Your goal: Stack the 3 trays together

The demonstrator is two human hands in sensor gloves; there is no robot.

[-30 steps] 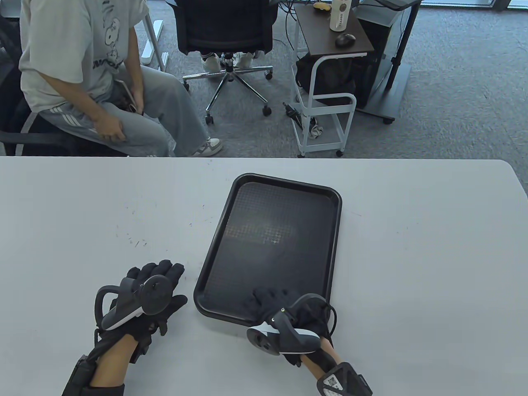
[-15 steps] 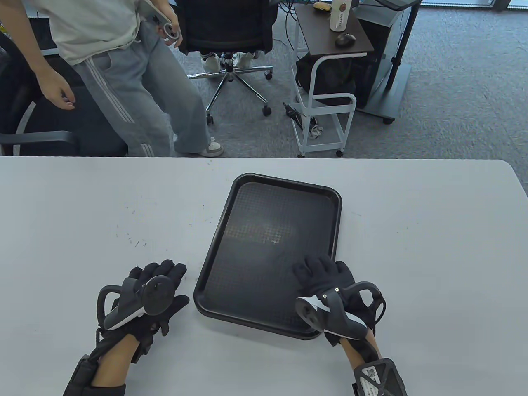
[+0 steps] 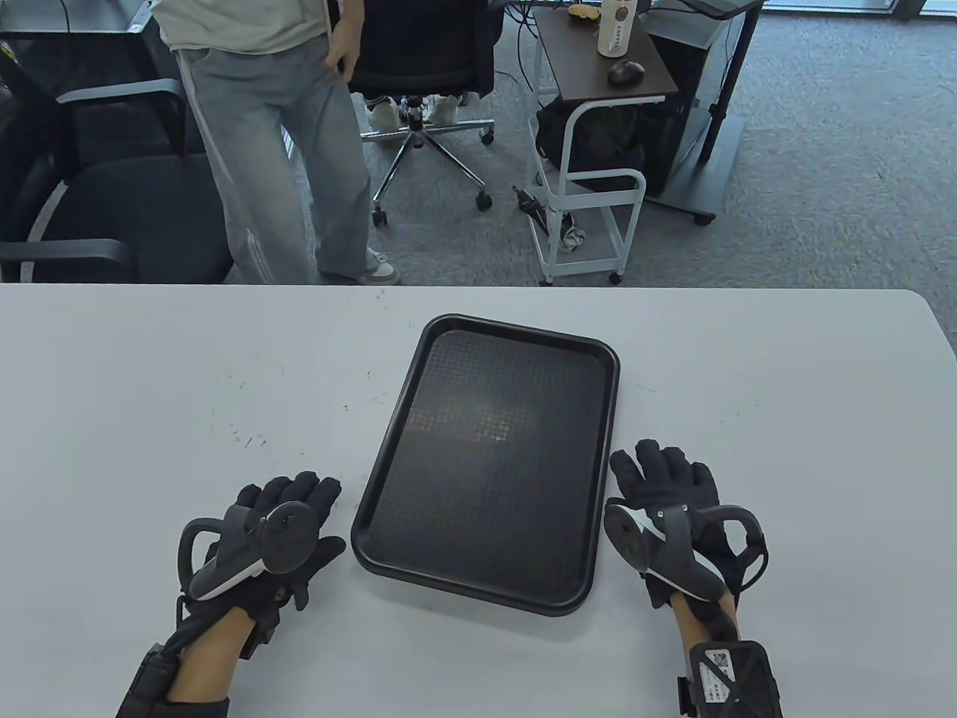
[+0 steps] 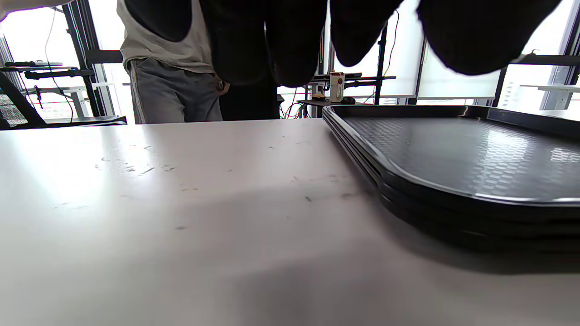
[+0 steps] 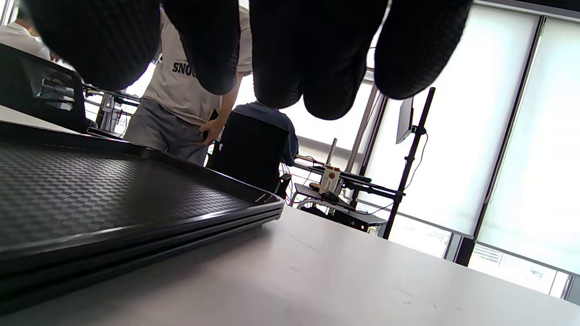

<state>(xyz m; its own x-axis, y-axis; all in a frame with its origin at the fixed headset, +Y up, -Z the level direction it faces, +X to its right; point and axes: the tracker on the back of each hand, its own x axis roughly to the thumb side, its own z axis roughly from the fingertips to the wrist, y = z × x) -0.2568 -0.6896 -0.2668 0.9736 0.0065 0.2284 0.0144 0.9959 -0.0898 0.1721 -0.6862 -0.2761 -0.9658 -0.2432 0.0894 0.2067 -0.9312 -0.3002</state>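
Observation:
A stack of black trays (image 3: 493, 456) lies in the middle of the white table (image 3: 149, 389), nested one in another. Its layered rims show in the left wrist view (image 4: 453, 181) and the right wrist view (image 5: 136, 226). My left hand (image 3: 288, 501) rests flat on the table just left of the stack's near corner, fingers spread and empty. My right hand (image 3: 665, 471) rests flat on the table just right of the stack's near right edge, fingers spread and empty. Neither hand touches the trays.
A person in grey trousers (image 3: 277, 142) stands beyond the table's far edge at the left. An office chair (image 3: 411, 60), a small white cart (image 3: 591, 149) and a monitor stand are on the carpet behind.
My right hand has lifted off the stack's near edge, moved right and settled on the table beside it. The person behind has stood up and walked right. My left hand has stayed put.

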